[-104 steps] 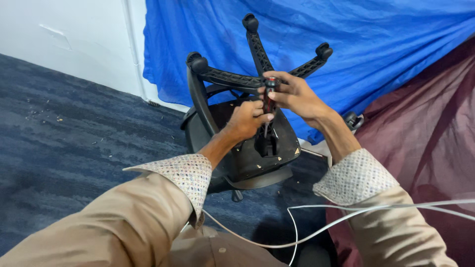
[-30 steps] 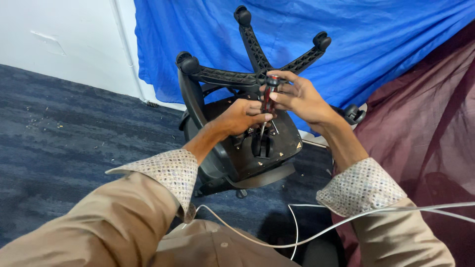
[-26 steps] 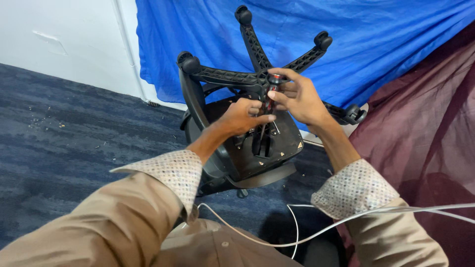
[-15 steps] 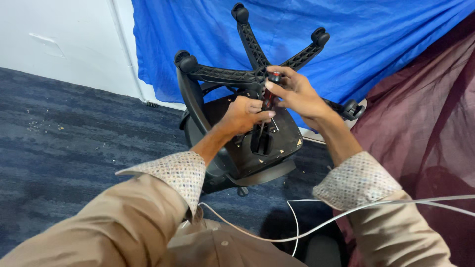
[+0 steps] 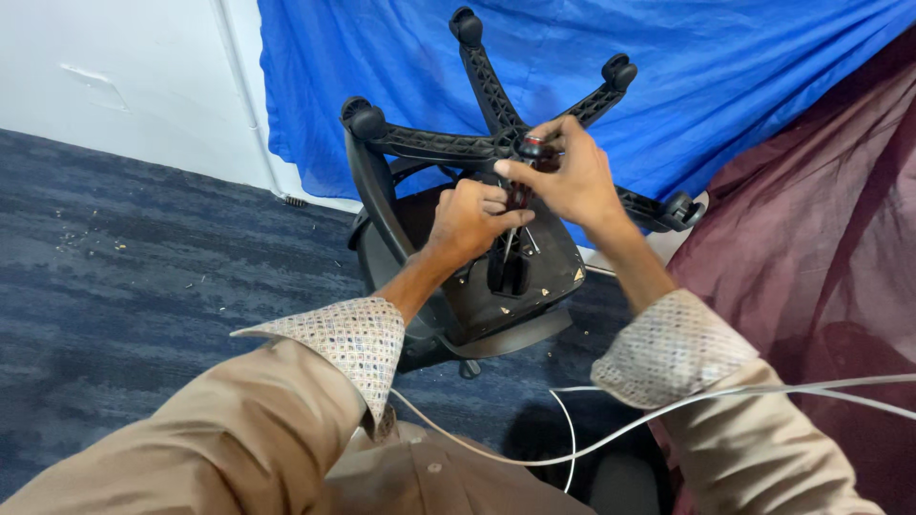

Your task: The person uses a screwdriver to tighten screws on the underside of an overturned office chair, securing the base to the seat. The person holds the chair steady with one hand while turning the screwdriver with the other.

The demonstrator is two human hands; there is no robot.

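— Where's the chair?

— I've got the overturned black office chair [image 5: 477, 277] lying on the dark blue carpet [image 5: 143, 277], up against the blue cloth backdrop [image 5: 763, 86], close to where the carpet meets the white wall [image 5: 114, 76]. Its seat underside faces me, and its long axis, from seat to base, runs away from me and upward.

— And the base?

— The black five-armed star base [image 5: 448, 145] points up toward the backdrop, arms fanned out, each ending in a castor socket.

— Your hands?

— My left hand [image 5: 468, 219] is curled, fingers closed, resting on the mechanism under the seat. My right hand [image 5: 568, 176] is closed around a slim dark-handled tool with a red band [image 5: 525, 176], gripped near the hub of the base. The tool stands roughly upright, tip down toward the seat plate; the tip itself is hidden between my hands.

— Anything else nearby?

— A maroon cloth [image 5: 821, 238] drapes along the right, beside the chair. A thin white cable [image 5: 592, 441] loops across my lap, over my tan sleeves with their patterned cuffs.
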